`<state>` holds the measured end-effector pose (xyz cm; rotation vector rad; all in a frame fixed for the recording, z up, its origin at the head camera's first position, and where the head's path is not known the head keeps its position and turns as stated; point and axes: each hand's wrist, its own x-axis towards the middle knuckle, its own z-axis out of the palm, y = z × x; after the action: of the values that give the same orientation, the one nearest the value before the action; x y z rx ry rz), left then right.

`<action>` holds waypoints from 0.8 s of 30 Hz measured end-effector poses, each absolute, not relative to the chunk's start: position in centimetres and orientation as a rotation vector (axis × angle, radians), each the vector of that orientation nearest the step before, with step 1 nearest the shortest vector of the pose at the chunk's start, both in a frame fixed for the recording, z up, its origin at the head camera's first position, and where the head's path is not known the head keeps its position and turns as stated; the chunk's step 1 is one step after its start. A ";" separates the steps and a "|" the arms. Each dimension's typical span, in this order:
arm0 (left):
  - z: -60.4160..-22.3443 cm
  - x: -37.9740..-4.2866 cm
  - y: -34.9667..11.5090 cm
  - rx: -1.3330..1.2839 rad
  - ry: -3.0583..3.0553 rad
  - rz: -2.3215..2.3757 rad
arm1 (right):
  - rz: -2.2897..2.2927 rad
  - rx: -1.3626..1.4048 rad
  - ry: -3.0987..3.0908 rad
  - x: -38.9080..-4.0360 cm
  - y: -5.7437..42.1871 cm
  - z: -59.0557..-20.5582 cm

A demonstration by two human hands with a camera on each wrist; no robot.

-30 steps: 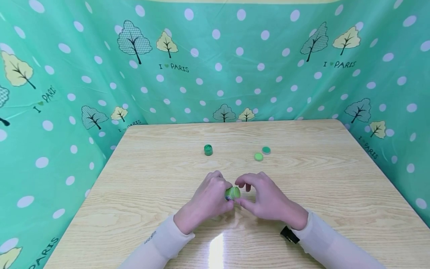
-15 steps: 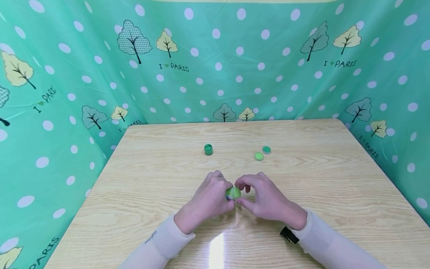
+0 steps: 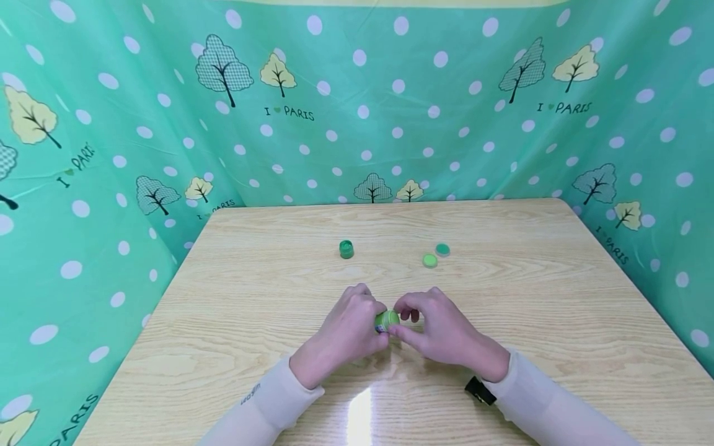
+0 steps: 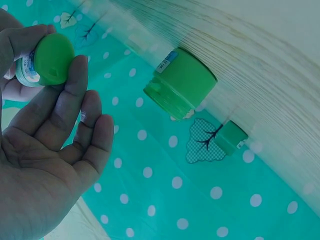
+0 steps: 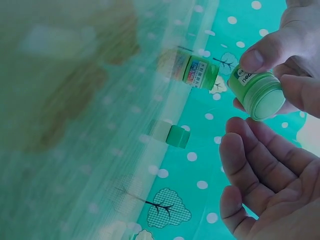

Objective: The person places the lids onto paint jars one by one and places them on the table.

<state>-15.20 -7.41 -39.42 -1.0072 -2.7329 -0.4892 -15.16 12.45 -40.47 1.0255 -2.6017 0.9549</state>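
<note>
My left hand (image 3: 350,322) grips a small light green paint jar (image 3: 385,321) lying on its side above the table. In the right wrist view the jar (image 5: 256,92) shows a label and a pale, ringed round end turned towards my right hand (image 3: 437,325). The right thumb lies at that end's edge and curled fingertips sit at its opposite side, pinching it. In the left wrist view, the left hand's fingers hold the jar's rounded green base (image 4: 54,59). An opened dark green jar (image 3: 346,249) stands farther back on the table.
Two flat round pieces like lids, one light green (image 3: 429,260) and one darker green (image 3: 442,249), lie at the back right of the wooden table (image 3: 268,266). A polka-dotted green curtain (image 3: 468,136) surrounds the back and sides. A black band (image 3: 480,391) sits by the right sleeve.
My right thumb has shifted slightly left onto the jar's end, and the right fingertips have turned a little. The left hand keeps its grip, and the table items have stayed put.
</note>
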 end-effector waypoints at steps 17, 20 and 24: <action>-39.6 -15.2 -7.4 -1.015 -2.706 -0.502 | 0.924 0.965 -2.637 -15.2 12.4 -40.9; -39.6 -15.2 -7.3 -1.015 -2.701 -0.502 | 0.931 0.965 -2.639 -15.2 12.4 -40.9; -39.6 -15.2 -7.3 -1.019 -2.696 -0.507 | 0.928 0.972 -2.637 -15.2 12.5 -40.9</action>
<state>-15.21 -7.34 -39.63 -1.0191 -2.6961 -0.5068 -15.21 12.45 -40.85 0.9716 -2.6366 0.9281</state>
